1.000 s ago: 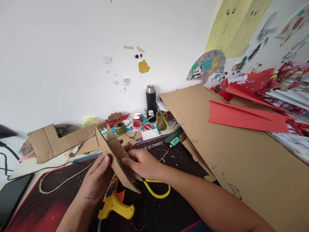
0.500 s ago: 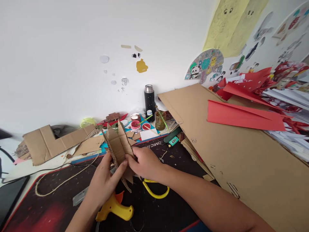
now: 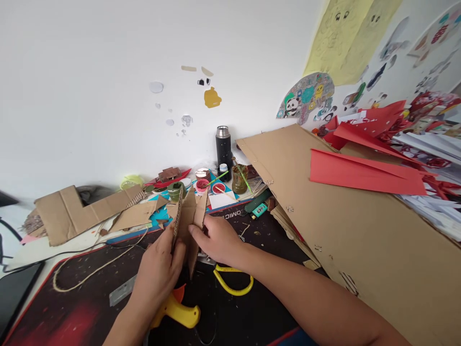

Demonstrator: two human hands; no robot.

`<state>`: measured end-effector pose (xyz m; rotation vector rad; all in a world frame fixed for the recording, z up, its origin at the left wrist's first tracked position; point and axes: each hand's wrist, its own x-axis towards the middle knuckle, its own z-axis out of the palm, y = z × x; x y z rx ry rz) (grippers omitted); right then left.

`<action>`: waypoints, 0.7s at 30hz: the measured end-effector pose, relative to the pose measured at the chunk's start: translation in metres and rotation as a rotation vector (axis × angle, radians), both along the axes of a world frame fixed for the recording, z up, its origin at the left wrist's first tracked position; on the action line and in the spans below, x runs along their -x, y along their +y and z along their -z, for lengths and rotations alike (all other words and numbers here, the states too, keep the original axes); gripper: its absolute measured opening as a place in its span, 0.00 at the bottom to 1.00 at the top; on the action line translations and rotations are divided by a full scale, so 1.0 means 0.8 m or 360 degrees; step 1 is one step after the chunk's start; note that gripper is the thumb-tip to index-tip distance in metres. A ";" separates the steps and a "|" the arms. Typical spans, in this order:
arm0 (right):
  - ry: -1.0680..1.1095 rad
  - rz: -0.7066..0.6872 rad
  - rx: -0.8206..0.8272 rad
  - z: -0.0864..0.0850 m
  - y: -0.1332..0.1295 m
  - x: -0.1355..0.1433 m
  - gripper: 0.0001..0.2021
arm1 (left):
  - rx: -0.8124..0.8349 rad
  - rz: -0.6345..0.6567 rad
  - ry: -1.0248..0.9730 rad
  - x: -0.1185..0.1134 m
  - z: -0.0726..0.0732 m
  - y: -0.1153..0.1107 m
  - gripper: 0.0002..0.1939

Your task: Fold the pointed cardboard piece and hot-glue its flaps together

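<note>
A folded cardboard piece (image 3: 187, 217) with pointed upper ends stands upright between my hands, over the dark desk mat. My left hand (image 3: 163, 262) is closed on its left panel, thumb on the inner side. Fingers of my right hand (image 3: 217, 239) pinch its right panel, the thumb pressing inside the fold. Beneath my left wrist lies a yellow glue gun (image 3: 180, 312) with an orange trigger, partly covered by the arm. Yellow-handled scissors (image 3: 234, 290) rest below my right forearm, their blades mostly hidden.
A large cardboard sheet (image 3: 345, 230) slants across the right, with red paper (image 3: 360, 174) on top. Along the wall stand a black thermos (image 3: 224, 149), an open red paint pot (image 3: 202, 186) and a murky jar (image 3: 239, 180). Cut cardboard (image 3: 61, 216) lies at left.
The folded cardboard has been turned more edge-on and its panels look closer together. My left hand has shifted with it, fingers now wrapped further around. My right hand stays nearly in place.
</note>
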<state>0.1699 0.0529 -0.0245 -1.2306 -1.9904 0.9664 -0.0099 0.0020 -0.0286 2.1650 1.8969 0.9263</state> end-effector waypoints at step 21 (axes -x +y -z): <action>0.0192 -0.0101 0.0045 0.003 -0.002 0.000 0.12 | 0.0147 -0.0104 -0.0154 -0.005 -0.005 -0.001 0.11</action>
